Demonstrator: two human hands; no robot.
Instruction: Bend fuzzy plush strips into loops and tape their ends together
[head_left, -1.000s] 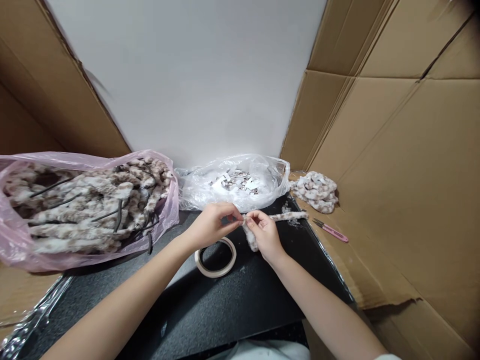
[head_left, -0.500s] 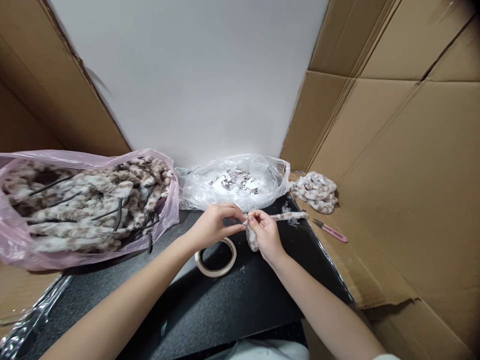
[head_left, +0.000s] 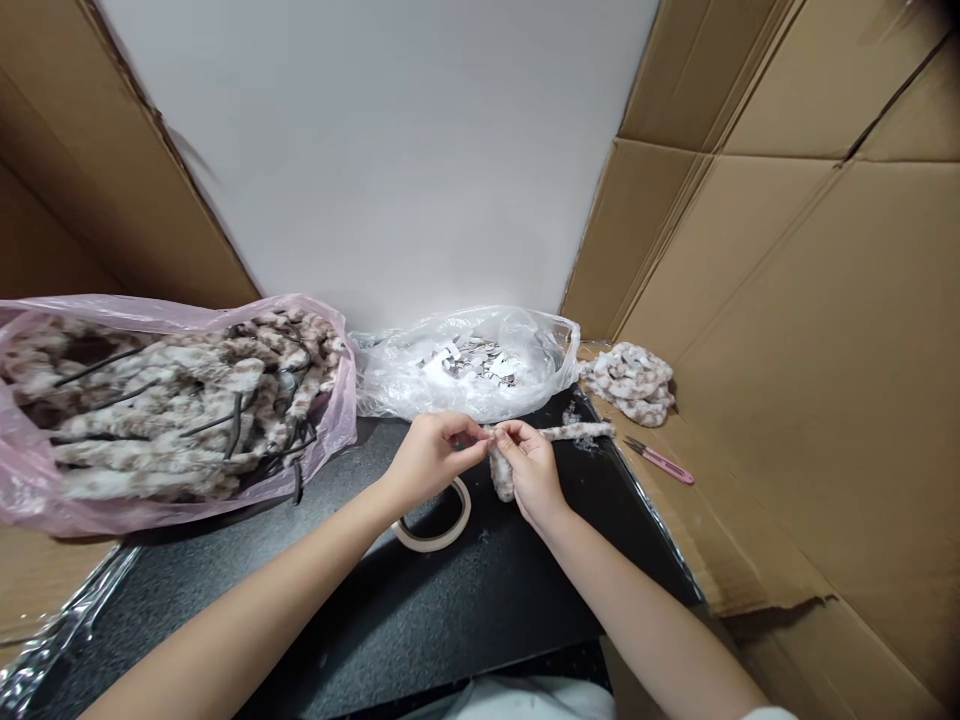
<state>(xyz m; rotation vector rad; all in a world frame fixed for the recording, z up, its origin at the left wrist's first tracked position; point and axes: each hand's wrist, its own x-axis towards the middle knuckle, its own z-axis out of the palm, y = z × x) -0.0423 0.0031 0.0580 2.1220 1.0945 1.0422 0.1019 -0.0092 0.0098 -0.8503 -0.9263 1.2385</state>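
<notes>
My right hand (head_left: 531, 465) is closed round a furry white-and-brown strip (head_left: 502, 475), whose one end hangs below the fingers while another length stretches off to the right over the dark table (head_left: 450, 620). Right beside it, my left hand (head_left: 435, 455) pinches with thumb and forefinger at the strip's edge by the right thumb. What lies between those left fingertips is too small to make out. Just below the left hand a roll of cream tape (head_left: 442, 543) lies flat on the table.
A pink plastic bag (head_left: 330, 440) of furry strips and dark cords lies at left. Behind my hands is a clear bag (head_left: 405, 395) with small whitish pieces. To the right, a furry bundle (head_left: 630, 385) and pink-handled snips (head_left: 660, 461) rest on cardboard (head_left: 720, 550). Cardboard walls flank the table.
The left thumb and fingers have come together from a wider spread, now pinching near the strip. My right hand keeps its hold in about the same place.
</notes>
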